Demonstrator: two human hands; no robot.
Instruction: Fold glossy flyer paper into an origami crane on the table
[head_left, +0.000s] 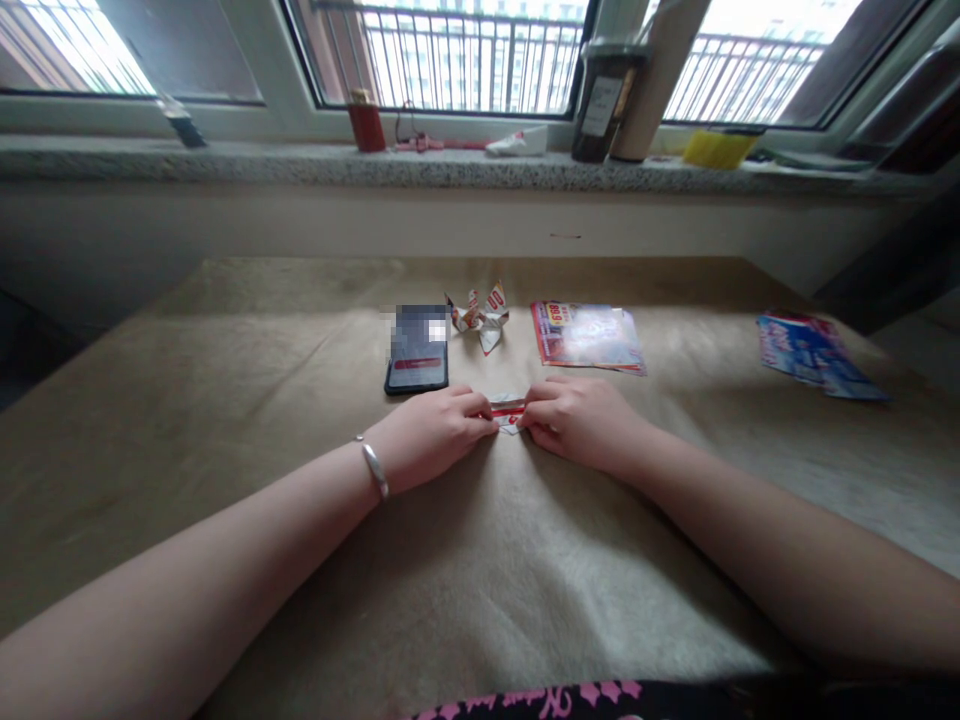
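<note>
Paper folded small and printed in red and white (pixel 508 411) lies on the beige cloth-covered worktop (pixel 225 430), a little back from its middle, pinched from both sides. The left hand (pixel 435 435) has its fingers (pixel 480 405) closed together on the paper's left end. The right hand (pixel 577 420) has its fingers curled and clamped on the right end, so only a short piece shows between them. Both forearms rest on the worktop, and a silver bangle (pixel 374 467) sits on the left wrist. Just behind the left hand lies a black smartphone (pixel 418 352), screen up. Beside it, toward the far edge, stands a small crumpled figure of red-and-white printed paper (pixel 480 318). Right of that, a glossy red-and-blue flyer (pixel 589 337) lies flat. Another blue flyer (pixel 814 355) lies near the right edge. Beyond the far edge, a speckled stone windowsill (pixel 300 165) carries a red cup (pixel 367 125), a dark jar (pixel 604 105) and a brown cardboard tube (pixel 660 80).
</note>
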